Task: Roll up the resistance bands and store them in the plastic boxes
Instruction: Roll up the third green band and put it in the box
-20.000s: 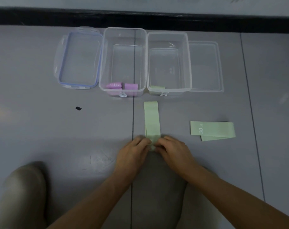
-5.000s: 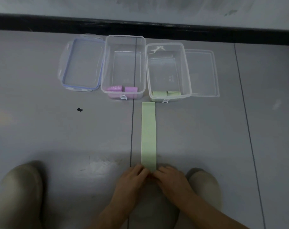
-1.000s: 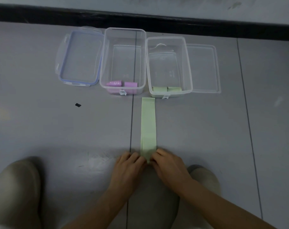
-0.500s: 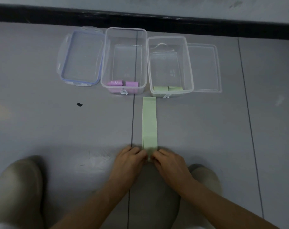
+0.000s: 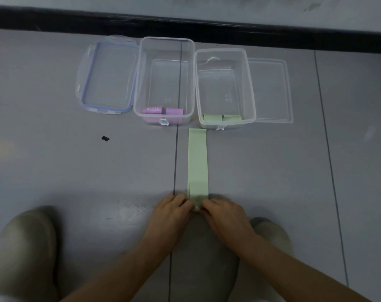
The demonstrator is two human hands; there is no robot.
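A light green resistance band [image 5: 197,162] lies flat on the grey floor, running from the boxes toward me. Its near end is curled into a small roll. My left hand [image 5: 171,211] and my right hand [image 5: 223,213] pinch that roll from either side with their fingertips. The left clear plastic box [image 5: 139,83] holds two rolled pink bands [image 5: 162,110] at its near wall. Inside the right clear box [image 5: 249,83], two rolled green bands [image 5: 221,117] sit at the near wall.
A blue-rimmed lid [image 5: 108,76] lies left of the boxes, a clear lid [image 5: 271,90] right of them. A small black object [image 5: 105,138] sits on the floor to the left. My knees [image 5: 24,247] frame the bottom. A dark baseboard [image 5: 185,25] runs behind.
The flat part of the green band has grown a little shorter as the roll at its near end moved away from me. Both hands moved with it.
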